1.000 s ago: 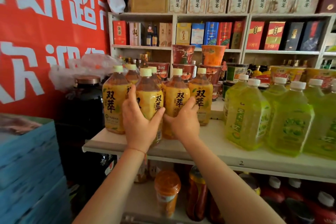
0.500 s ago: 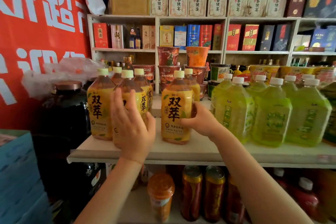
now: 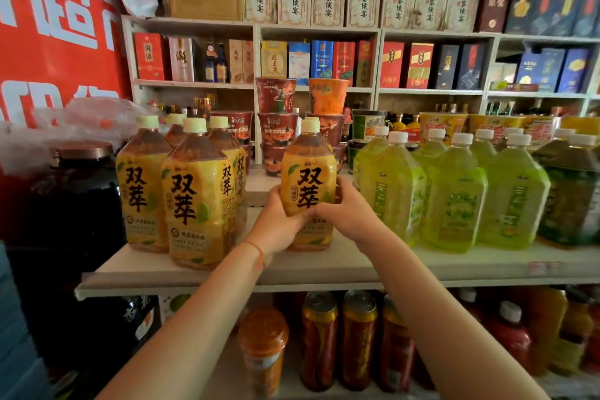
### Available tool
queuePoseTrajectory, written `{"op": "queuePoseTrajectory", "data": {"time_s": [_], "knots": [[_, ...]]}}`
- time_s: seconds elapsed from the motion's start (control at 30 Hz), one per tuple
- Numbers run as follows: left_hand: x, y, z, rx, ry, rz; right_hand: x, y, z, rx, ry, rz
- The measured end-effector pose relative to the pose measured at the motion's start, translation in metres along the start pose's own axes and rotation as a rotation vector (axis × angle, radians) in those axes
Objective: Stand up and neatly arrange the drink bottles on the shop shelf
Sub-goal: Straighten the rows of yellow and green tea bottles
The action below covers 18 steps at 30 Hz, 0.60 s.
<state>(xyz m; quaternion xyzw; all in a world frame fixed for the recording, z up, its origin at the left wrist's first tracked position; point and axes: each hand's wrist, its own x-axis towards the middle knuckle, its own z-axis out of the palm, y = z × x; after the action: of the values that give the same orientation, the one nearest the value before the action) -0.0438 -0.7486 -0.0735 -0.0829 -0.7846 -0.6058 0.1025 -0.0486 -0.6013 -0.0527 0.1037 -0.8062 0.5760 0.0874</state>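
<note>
Yellow-labelled tea bottle (image 3: 308,178) upright on shelf (image 3: 324,269), beside green bottles (image 3: 454,191)

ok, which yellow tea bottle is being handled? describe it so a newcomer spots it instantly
Find the white shelf board at chest height, yellow bottles left, green bottles right. In the gap between them one yellow bottle stands alone. Unlike the clustered yellow bottles, both the left hand and right hand grip it.

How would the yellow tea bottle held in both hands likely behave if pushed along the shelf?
The yellow tea bottle looks full nearly to its cap, so probably heavy for its size. It is tall on a flat base, so a high push might tip it. The left hand and right hand grip it low, which likely steadies it.
</note>
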Motion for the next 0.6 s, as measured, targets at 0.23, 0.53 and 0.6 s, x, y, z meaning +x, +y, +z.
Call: {"op": "queuePoseTrajectory", "data": {"time_s": [0.23, 0.53, 0.6], "knots": [[0.025, 0.002, 0.008, 0.155, -0.015, 0.036, 0.013, 0.001, 0.001, -0.121, 0.094, 0.075], [0.058, 0.005, 0.004, 0.114, -0.134, -0.060, 0.041, 0.002, 0.007, -0.085, 0.093, 0.217], [0.059, 0.009, 0.001, -0.018, -0.142, -0.140, 0.047, 0.000, 0.005, 0.006, 0.060, 0.287]]}}
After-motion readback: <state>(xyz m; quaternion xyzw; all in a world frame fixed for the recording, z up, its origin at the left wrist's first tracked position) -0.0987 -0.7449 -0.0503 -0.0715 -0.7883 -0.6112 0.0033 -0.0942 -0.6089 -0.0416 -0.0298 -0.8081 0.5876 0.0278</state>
